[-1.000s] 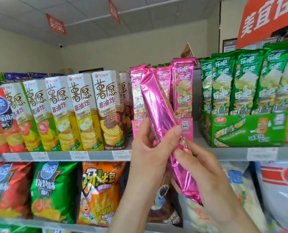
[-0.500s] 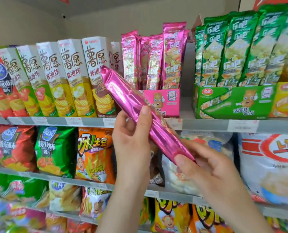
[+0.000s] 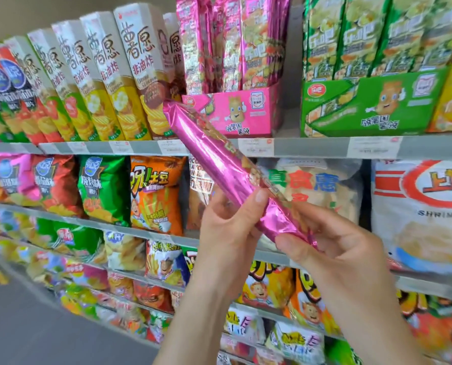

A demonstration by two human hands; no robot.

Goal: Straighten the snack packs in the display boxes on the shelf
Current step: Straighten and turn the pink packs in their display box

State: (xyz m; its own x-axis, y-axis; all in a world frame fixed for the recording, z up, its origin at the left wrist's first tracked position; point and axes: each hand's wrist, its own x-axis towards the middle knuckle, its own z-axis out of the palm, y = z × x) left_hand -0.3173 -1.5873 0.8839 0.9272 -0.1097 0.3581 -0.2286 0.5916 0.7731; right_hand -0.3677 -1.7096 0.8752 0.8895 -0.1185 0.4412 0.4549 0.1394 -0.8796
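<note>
**Q:** What is being held, and where?
**A:** A long pink foil snack pack [image 3: 219, 164], in mid-air in front of the shelves and nearer the viewer than any of the stock. Both hands hold it.

**Q:** Which way does it lie?
**A:** Its long axis runs on a diagonal — the upper end points up and to the left, the lower end down and to the right. In the view, the upper end overlaps the lower left corner of the pink display box [image 3: 232, 111] on the top shelf [image 3: 312, 147]. I cannot tell whether it touches the box.

**Q:** How do the hands grip it?
**A:** The left hand [image 3: 225, 230] wraps the pack a little below its middle, with the thumb across the near face and the fingers curled behind. The right hand [image 3: 346, 248] pinches the crimped lower end between thumb and curled fingers.

**Q:** What is around it?
**A:** More pink packs stand upright in the pink display box. To its right, across a gap, a green display box [image 3: 372, 104] holds upright green packs. To its left, a row of tall cartons [image 3: 130, 75] tilts leftward in the view. The shelves below carry chip bags [image 3: 103, 191].
</note>
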